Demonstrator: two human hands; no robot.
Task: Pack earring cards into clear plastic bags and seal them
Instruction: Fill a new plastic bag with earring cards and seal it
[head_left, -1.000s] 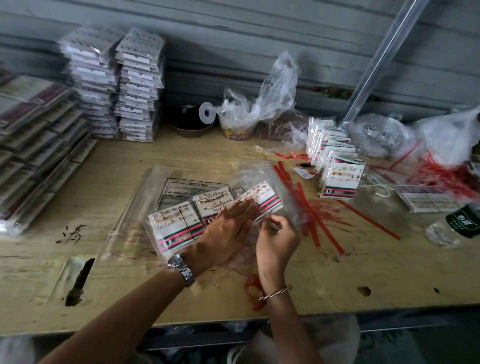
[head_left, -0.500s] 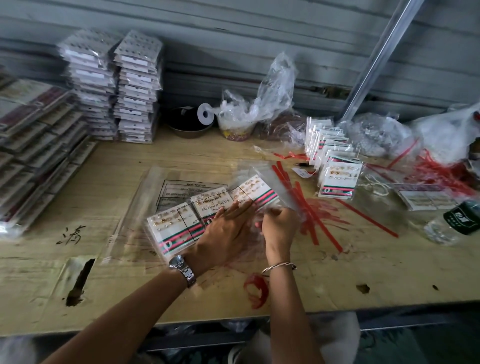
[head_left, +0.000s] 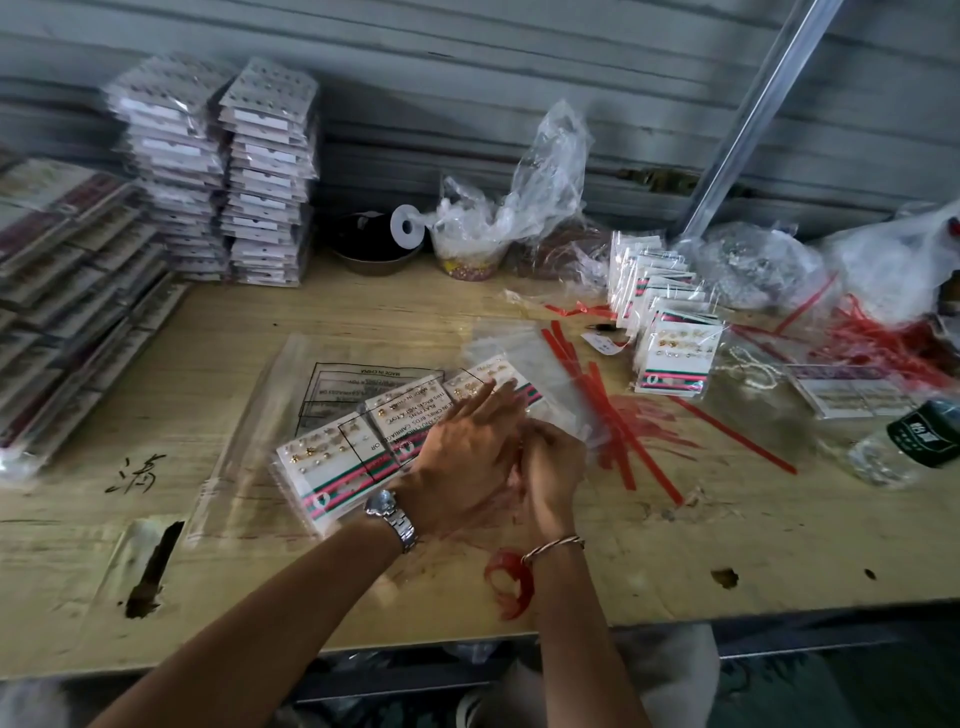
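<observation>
A row of three earring cards (head_left: 332, 457) with green and red stripes lies inside a long clear plastic bag (head_left: 545, 364) on the wooden table (head_left: 218, 395). My left hand (head_left: 467, 457), which wears a watch, rests flat with straight fingers on the cards at the right of the row. My right hand (head_left: 558, 467) sits close against it, its fingers curled at the bag's lower edge and partly hidden by the left hand. It appears to pinch the plastic there.
Loose red strips (head_left: 608, 415) lie right of the bag. More carded earrings (head_left: 675, 358) stand at the right, near a plastic bottle (head_left: 914, 441). Packed card stacks (head_left: 223, 171) rise at the back left, beside a bowl (head_left: 374, 254) and crumpled bags (head_left: 519, 208).
My right hand has drawn left and down, tucking under the left hand. My left hand stays pressed on the cards, and the bag has shifted slightly.
</observation>
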